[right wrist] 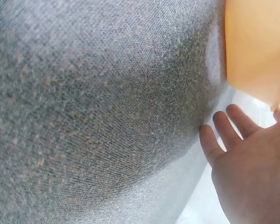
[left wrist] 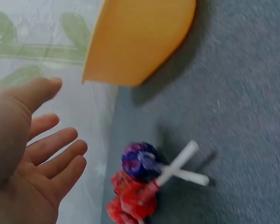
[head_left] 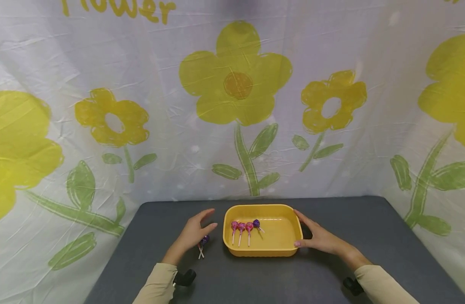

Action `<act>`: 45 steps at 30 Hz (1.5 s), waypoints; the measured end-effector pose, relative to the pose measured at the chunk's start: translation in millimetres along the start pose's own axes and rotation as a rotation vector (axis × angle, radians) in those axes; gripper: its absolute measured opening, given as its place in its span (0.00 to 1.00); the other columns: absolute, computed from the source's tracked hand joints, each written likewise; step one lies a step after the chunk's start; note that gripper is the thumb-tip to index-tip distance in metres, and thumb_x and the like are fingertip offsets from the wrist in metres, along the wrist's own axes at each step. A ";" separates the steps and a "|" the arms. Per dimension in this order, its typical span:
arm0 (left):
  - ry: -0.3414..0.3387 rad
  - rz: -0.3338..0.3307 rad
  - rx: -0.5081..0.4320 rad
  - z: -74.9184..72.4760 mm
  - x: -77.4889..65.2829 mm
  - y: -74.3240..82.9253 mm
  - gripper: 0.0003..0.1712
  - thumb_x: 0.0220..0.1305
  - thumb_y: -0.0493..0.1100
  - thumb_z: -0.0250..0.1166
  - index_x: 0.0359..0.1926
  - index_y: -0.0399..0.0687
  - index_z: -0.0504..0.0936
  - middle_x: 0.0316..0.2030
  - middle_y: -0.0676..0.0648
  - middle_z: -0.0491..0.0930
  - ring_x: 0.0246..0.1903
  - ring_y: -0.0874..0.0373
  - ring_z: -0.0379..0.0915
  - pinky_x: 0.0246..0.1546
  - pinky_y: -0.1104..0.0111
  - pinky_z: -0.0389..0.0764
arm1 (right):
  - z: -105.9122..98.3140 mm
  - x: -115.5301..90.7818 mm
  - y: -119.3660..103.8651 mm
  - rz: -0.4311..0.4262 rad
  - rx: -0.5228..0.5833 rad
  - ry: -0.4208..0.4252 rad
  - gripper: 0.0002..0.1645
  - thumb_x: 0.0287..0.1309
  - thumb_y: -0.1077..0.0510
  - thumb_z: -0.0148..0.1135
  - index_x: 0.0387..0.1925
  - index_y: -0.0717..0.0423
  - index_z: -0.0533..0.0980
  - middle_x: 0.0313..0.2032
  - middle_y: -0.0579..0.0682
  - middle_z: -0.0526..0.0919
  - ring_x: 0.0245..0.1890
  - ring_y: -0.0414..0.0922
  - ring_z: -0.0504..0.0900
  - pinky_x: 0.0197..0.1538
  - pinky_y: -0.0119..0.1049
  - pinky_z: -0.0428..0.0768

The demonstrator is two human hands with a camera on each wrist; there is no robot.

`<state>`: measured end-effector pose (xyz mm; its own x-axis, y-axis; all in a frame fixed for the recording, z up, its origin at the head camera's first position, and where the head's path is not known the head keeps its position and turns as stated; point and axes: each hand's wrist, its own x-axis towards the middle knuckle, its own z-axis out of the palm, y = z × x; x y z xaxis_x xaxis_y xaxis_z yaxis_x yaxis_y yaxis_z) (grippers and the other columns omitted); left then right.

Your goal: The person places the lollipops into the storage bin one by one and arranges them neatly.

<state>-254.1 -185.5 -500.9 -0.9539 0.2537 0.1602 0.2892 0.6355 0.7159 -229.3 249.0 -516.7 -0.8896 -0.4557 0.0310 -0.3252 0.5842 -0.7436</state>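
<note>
A yellow plastic basin stands on the dark table. Three pink lollipops and a purple lollipop lie at its left side, heads toward the back. My left hand hovers left of the basin, fingers extended and thumb apart, holding nothing. Close by on the table is a small cluster of lollipops, with a purple one and red ones, their white sticks crossing; the hand partly hides them in the head view. My right hand touches the basin's right end with thumb and forefinger spread along the rim, other fingers straight.
The dark grey table reaches back to a white curtain printed with yellow flowers. A black wrist strap piece hangs by the left sleeve, and another by the right sleeve.
</note>
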 end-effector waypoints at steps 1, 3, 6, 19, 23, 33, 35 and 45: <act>0.011 0.004 -0.002 -0.1 0.0 -2.6 0.30 0.65 0.45 0.68 0.66 0.44 0.73 0.64 0.39 0.76 0.64 0.42 0.73 0.61 0.51 0.77 | 0.0 0.1 0.2 0.001 0.002 0.000 0.63 0.53 0.47 0.74 0.79 0.47 0.44 0.76 0.63 0.53 0.74 0.69 0.54 0.64 0.75 0.59; 0.023 0.006 0.011 0.1 -0.7 -7.5 0.27 0.63 0.42 0.69 0.62 0.42 0.77 0.60 0.38 0.79 0.60 0.42 0.77 0.57 0.52 0.80 | 0.2 0.4 0.7 0.001 0.005 -0.001 0.63 0.53 0.47 0.74 0.79 0.48 0.44 0.76 0.63 0.54 0.74 0.68 0.55 0.64 0.75 0.59; 0.030 -0.002 0.046 0.3 -4.1 -13.7 0.25 0.61 0.40 0.70 0.59 0.40 0.79 0.55 0.38 0.83 0.52 0.43 0.82 0.50 0.54 0.83 | 0.6 1.1 1.3 0.002 0.020 -0.006 0.63 0.54 0.48 0.73 0.79 0.47 0.43 0.76 0.63 0.55 0.74 0.68 0.56 0.64 0.75 0.59; 0.049 0.060 0.115 3.9 -14.0 -29.3 0.22 0.51 0.33 0.75 0.49 0.38 0.84 0.42 0.43 0.85 0.39 0.52 0.83 0.39 0.68 0.85 | 0.2 0.3 -0.1 0.013 0.016 -0.008 0.62 0.54 0.47 0.73 0.79 0.48 0.44 0.75 0.63 0.56 0.73 0.67 0.57 0.64 0.74 0.60; 0.037 0.069 0.136 4.2 -14.2 -31.9 0.21 0.51 0.33 0.76 0.48 0.39 0.85 0.41 0.43 0.85 0.38 0.53 0.82 0.39 0.67 0.85 | 0.2 0.4 0.1 0.012 0.014 -0.007 0.62 0.54 0.47 0.73 0.79 0.47 0.43 0.75 0.63 0.56 0.73 0.67 0.57 0.64 0.74 0.60; 0.021 0.134 0.216 3.0 -19.6 -40.7 0.14 0.50 0.36 0.77 0.40 0.42 0.87 0.34 0.49 0.83 0.35 0.56 0.82 0.36 0.69 0.83 | -0.4 0.1 -1.1 0.003 0.043 -0.019 0.62 0.55 0.49 0.72 0.79 0.50 0.42 0.76 0.63 0.55 0.73 0.67 0.57 0.64 0.73 0.61; 0.015 0.123 0.198 3.4 -20.6 -43.4 0.13 0.51 0.36 0.76 0.40 0.43 0.87 0.34 0.49 0.83 0.35 0.57 0.82 0.37 0.69 0.83 | -0.4 0.1 -1.0 0.000 0.049 -0.021 0.62 0.56 0.50 0.72 0.79 0.51 0.42 0.75 0.63 0.55 0.73 0.66 0.57 0.64 0.73 0.61; 0.018 0.009 0.060 5.3 -21.9 -52.1 0.14 0.53 0.40 0.76 0.42 0.47 0.88 0.38 0.49 0.85 0.37 0.61 0.81 0.38 0.73 0.82 | 0.0 0.1 0.0 -0.004 0.057 -0.022 0.61 0.56 0.49 0.72 0.79 0.46 0.42 0.75 0.63 0.56 0.72 0.65 0.60 0.64 0.71 0.63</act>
<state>-247.8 -220.3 -545.3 -0.9523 0.2471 0.1792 0.3019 0.6756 0.6727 -229.4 249.0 -516.7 -0.8809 -0.4729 0.0198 -0.3093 0.5434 -0.7804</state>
